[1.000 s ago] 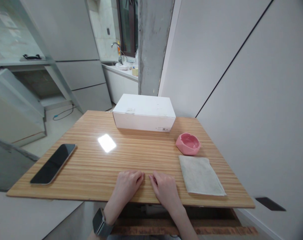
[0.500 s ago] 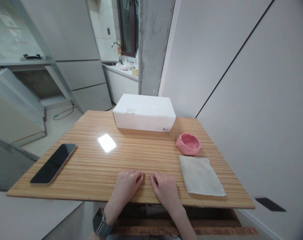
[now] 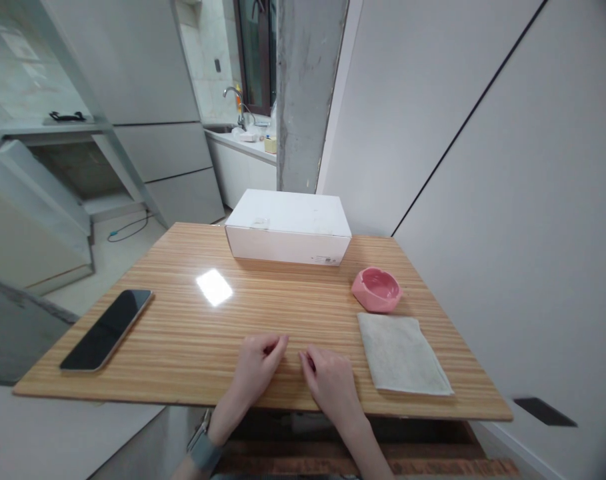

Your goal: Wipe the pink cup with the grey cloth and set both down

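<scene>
My left hand [image 3: 257,363] is curled into a loose fist at the front edge of the wood-grain table [image 3: 193,347], with nothing showing in it. Beside it, a small gap away, my right hand [image 3: 331,379] rests on the tabletop in a fist, also with nothing visible inside. Just right of that hand lies a folded grey-white cloth [image 3: 403,353]. Behind the cloth sits a pink angular ashtray [image 3: 377,290]. A black smartphone [image 3: 107,331] lies flat at the left, well apart from both hands.
A closed white box [image 3: 289,227] stands at the table's far edge. Below the front edge is an open drawer [image 3: 403,448]. A white panelled wall [image 3: 483,200] rises along the right; a kitchen sink counter [image 3: 247,143] is visible beyond.
My left hand has rolled at the wrist, its thumb side turning upward, and the watch has turned with it. My right hand and the objects on the table have stayed put.
</scene>
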Motion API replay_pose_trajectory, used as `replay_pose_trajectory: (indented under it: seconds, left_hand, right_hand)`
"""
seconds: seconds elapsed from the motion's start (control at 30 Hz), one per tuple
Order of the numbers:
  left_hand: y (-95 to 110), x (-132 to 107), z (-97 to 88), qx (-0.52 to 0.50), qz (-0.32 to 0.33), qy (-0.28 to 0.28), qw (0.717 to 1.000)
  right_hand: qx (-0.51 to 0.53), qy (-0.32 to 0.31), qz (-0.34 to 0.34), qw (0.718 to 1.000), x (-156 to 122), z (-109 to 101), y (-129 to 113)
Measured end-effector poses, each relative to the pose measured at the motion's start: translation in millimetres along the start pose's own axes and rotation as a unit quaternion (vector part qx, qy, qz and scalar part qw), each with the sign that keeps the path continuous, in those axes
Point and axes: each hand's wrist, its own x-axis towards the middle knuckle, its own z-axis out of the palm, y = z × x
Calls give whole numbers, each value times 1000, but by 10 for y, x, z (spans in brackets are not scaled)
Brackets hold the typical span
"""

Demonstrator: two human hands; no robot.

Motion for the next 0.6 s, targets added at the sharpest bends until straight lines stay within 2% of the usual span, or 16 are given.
replay_pose_trajectory:
  seconds: [0.1, 0.2, 0.3, 0.4, 0.5, 0.6]
  left_hand:
    - [329, 216, 5, -122, 5, 10, 992]
    - [700, 535, 130, -163, 81, -5, 983]
    - [942, 895, 457, -185, 128, -32, 974]
    - [1037, 1193, 916, -180, 113, -57, 976]
    - [1075, 1355, 1321, -160, 84, -87, 980]
    - [1123, 1390, 1532, -131, 74, -74, 986]
  right_hand:
    - [3, 0, 0, 1000, 7, -4, 2]
    - [-2, 5, 4, 1000, 4, 19, 14]
    - [-21, 12, 19, 1000, -3, 57, 25]
    - [-17, 7, 25, 1000, -3, 71, 24]
    - [-20, -7, 40, 999, 2, 54, 13]
    - [-39, -22, 56, 997, 6, 30, 5]
